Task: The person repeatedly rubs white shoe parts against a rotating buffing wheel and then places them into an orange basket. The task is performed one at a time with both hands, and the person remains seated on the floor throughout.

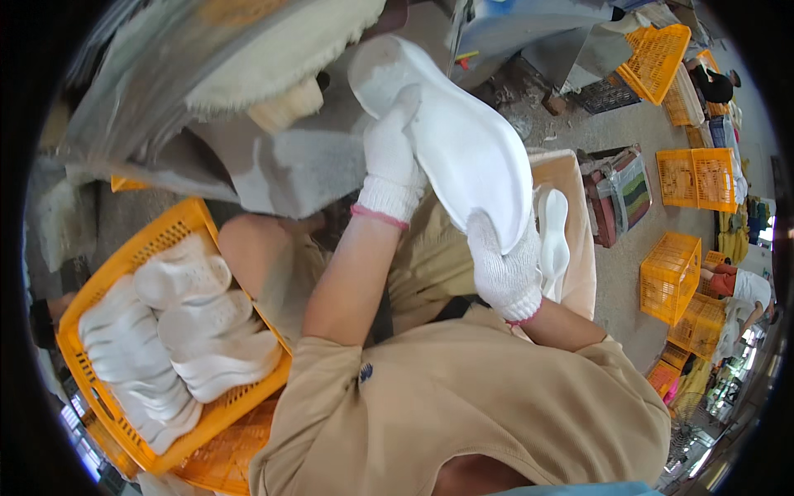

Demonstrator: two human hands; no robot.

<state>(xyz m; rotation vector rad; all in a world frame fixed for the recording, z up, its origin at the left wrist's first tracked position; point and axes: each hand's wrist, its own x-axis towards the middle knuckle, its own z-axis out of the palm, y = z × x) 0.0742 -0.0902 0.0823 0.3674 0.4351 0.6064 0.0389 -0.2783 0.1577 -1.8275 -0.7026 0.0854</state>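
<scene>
A white foam shoe sole (463, 140) is held up in front of me, its smooth, dished face showing. My left hand (393, 153), in a white knit glove, grips its left edge near the narrower far end, thumb lying on the face. Closed on the wide near end is my gloved right hand (503, 269), thumb on top; the fingers underneath are hidden. Beside the right hand, more white soles (552, 240) stand in a beige-lined container (583, 273). To my left, an orange crate (74, 318) holds several stacked white soles (132, 347).
Beyond my left hand stands a grey machine (289, 169) with a fuzzy white wheel (281, 62) close to the sole. Orange crates (672, 277) are stacked along the right. A striped bundle (620, 194) lies on the floor. Another person (748, 289) bends among the far-right crates.
</scene>
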